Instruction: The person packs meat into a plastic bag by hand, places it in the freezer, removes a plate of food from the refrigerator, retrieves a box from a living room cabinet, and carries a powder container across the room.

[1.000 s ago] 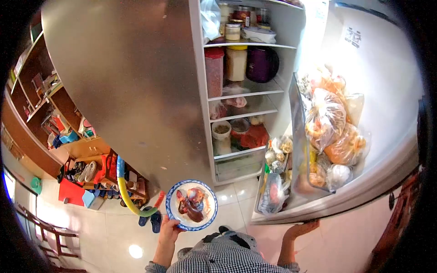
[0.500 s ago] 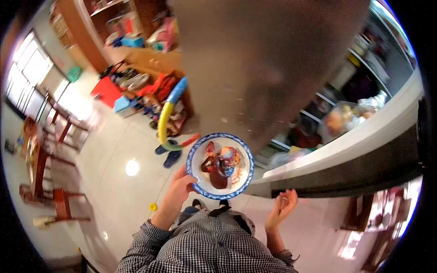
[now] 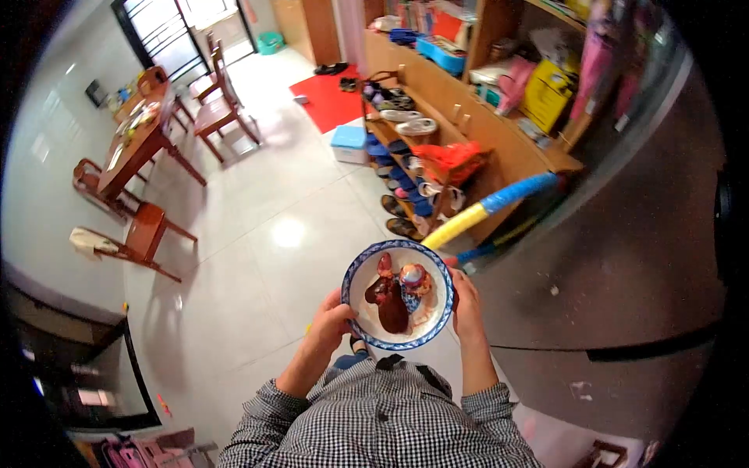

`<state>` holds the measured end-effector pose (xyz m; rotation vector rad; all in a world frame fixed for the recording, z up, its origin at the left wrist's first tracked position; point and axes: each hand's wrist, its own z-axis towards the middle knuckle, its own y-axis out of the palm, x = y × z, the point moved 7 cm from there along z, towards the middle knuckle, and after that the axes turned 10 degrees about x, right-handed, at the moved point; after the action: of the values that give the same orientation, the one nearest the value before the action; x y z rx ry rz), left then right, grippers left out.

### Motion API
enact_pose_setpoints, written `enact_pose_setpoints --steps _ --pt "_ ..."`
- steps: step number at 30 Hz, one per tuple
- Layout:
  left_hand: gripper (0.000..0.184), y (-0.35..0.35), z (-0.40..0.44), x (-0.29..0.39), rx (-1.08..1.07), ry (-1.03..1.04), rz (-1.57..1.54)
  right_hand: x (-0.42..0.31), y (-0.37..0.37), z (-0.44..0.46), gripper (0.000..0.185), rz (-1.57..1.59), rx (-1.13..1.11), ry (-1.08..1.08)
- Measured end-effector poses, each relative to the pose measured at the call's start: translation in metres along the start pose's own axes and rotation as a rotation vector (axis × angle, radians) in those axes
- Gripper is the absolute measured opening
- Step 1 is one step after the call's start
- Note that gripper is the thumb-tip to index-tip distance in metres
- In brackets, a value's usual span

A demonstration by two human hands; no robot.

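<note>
A white bowl with a blue patterned rim [image 3: 361,331] is held level in front of the body. Dark red raw meat pieces [image 3: 392,312] lie in it, beside a rounder pinkish-yellow piece [image 3: 414,279]. My left hand [image 3: 331,324] grips the bowl's left edge, thumb on the rim. At the right edge, my right hand [image 3: 466,304] holds the bowl too, its fingers partly hidden behind it.
The closed fridge [image 3: 608,273] stands at the right. A blue and yellow foam tube [image 3: 484,209] lies beyond the bowl, near a shoe rack [image 3: 413,164]. Wooden chairs [image 3: 147,232] and a table [image 3: 140,148] are at the left.
The fridge door has gone from open to shut. My right hand has left the door and taken hold of the bowl. The view has swung left towards the room.
</note>
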<state>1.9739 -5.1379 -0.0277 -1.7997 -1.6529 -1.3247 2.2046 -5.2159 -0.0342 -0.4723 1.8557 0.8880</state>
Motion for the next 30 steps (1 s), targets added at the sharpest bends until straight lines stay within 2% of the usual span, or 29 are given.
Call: enact_pose_setpoints --steps 6,7,12,14,15,16,19,22,24,25,26,27,29,30 --pt "0.044 0.008 -0.005 -0.007 0.11 0.09 0.002 0.026 -0.007 0.04 0.03 -0.089 -0.2 0.072" --pt "0.044 0.01 -0.003 -0.007 0.113 0.091 0.007 0.03 -0.011 0.043 0.03 -0.16 -0.225 0.027" --pt "0.04 0.0 0.014 0.007 -0.016 0.021 -0.026 0.015 -0.001 0.018 0.042 -0.197 -0.09 -0.009" --pt "0.039 -0.005 0.029 0.006 -0.087 -0.036 -0.019 0.018 -0.011 0.003 0.045 -0.217 0.13 0.02" --pt "0.04 -0.007 0.036 0.007 -0.125 -0.054 -0.018 0.011 -0.008 -0.007 0.048 -0.288 0.106 0.014" --pt "0.04 -0.004 0.043 0.007 -0.133 -0.05 -0.038 0.022 -0.027 -0.013 0.044 -0.392 0.201 0.095" --pt "0.042 0.014 0.056 0.012 -0.307 -0.138 0.02 -0.01 -0.062 -0.053 0.035 -0.556 0.44 -0.031" --pt "0.043 0.021 0.063 0.018 -0.516 -0.218 0.049 -0.05 -0.1 -0.114 0.026 -1.011 0.84 -0.212" --pt "0.042 0.022 0.079 0.014 -0.53 -0.232 0.036 -0.068 -0.132 -0.13 0.021 -1.516 1.083 -0.446" --pt "0.041 0.029 0.082 0.008 -0.495 -0.224 0.028 -0.072 -0.148 -0.134 0.018 -1.596 1.176 -0.361" --pt "0.039 0.026 0.084 0.01 -0.443 -0.217 0.018 -0.083 -0.151 -0.132 0.019 -1.77 1.105 -0.367" --pt "0.042 0.023 0.091 0.001 -0.505 -0.26 0.043 -0.083 -0.16 -0.123 0.02 -1.947 1.026 -0.38" --pt "0.042 0.015 0.109 -0.018 -0.529 -0.274 0.013 -0.073 -0.168 -0.098 0.023 -2.279 0.91 -0.544" --pt "0.041 0.018 0.11 -0.02 -0.582 -0.288 -0.007 -0.062 -0.177 -0.083 0.025 -2.32 0.834 -0.427"
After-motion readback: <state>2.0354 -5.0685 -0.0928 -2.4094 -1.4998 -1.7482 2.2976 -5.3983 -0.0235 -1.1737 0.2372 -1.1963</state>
